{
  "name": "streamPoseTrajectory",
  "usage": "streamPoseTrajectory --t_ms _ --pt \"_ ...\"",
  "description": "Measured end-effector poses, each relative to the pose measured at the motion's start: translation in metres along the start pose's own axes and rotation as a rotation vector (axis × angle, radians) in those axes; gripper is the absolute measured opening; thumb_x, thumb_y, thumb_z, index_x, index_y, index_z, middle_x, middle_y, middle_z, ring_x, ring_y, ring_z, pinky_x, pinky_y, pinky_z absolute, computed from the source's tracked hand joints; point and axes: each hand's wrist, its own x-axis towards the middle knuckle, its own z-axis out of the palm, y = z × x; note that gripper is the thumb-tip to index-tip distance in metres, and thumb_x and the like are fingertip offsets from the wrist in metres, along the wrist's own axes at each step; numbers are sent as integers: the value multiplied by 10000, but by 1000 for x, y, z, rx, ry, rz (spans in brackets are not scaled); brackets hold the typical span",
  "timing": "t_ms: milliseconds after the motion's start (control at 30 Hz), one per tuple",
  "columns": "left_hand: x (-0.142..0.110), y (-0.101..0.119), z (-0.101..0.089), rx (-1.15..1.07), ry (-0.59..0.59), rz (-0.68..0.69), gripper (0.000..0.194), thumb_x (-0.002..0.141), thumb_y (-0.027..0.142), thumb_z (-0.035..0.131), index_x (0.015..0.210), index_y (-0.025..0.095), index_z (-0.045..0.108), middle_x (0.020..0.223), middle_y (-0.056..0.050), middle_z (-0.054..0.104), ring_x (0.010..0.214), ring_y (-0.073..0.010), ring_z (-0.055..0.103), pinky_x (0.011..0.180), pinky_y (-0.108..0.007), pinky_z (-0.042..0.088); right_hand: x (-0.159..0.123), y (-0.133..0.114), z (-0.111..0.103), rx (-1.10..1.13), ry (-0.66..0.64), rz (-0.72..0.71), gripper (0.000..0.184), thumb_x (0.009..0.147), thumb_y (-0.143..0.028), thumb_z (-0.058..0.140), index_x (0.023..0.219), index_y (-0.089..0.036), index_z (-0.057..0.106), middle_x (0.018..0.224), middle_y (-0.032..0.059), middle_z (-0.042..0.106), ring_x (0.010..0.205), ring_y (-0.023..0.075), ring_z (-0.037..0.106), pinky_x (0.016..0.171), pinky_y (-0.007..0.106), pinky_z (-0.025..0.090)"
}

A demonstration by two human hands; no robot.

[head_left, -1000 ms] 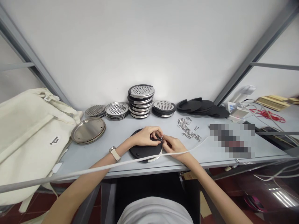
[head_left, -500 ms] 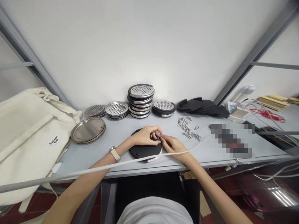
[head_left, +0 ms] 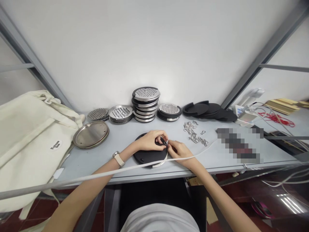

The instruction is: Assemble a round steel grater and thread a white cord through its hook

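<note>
While your forearms reach in over the grey table (head_left: 125, 141), both of your hands meet at the right edge of a round black disc (head_left: 151, 157), which lies flat on the table in front of you, near its front edge. Your left hand (head_left: 152, 140) arches over the disc with its fingers curled in and its thumb stretched toward that edge; whether it grips the disc or the small metal piece (head_left: 165, 143) beside its fingertips, you cannot tell from this view. Your right hand (head_left: 180, 152) pinches that piece between thumb and forefinger, though the fingers hide most of it. Along the lower right of the disc, a pale rim shows, and a white cable (head_left: 135, 168) crosses the view in front of it. To the right of your hands lies a loose heap of metal clips (head_left: 193, 133), with overlapping black holders (head_left: 204, 110) behind it. Behind the disc stands a tall stack of graters (head_left: 146, 96), a lower grater stack (head_left: 169, 110) just to its right. On your left, shiny metal plates (head_left: 91, 135) lie piled beside a cream bag (head_left: 26, 145).
</note>
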Motion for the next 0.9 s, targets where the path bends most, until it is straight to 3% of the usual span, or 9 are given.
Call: streamPoseTrajectory --t_ms 900 --pt "0 -4 0 -43 -34 -7 274 684 124 605 956 147 586 848 -17 633 725 -94 565 689 -204 474 1 1 3 63 27 34 203 858 -244 393 659 -208 370 554 -45 407 499 103 372 487 217 277"
